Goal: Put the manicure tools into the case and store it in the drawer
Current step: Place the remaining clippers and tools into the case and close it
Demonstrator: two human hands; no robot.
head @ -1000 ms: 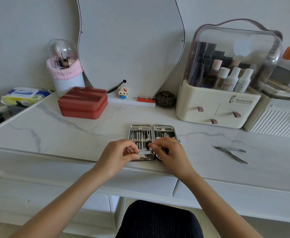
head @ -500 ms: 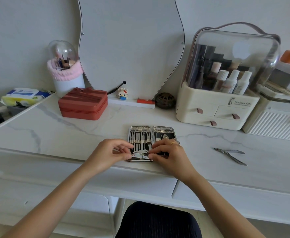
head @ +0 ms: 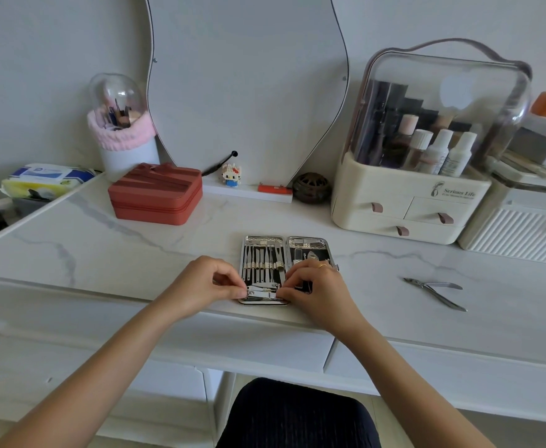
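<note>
Open case [head: 286, 253] lies at desk [head: 135, 253] front edge. Left hand [head: 200, 284] and right hand [head: 318, 291] now pinch opposite ends of nail clipper [head: 262, 292], laid crosswise in case's near-left corner; earlier both hovered mid-case. Nippers [head: 436, 292] unmoved, well right.

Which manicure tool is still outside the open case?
The silver cuticle nipper, lying alone on the white marble tabletop right of the case.

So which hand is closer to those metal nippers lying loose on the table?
Right. The right hand is at the open case, the nippers lying apart to its right; the left hand is farther, at the case's left edge.
</note>
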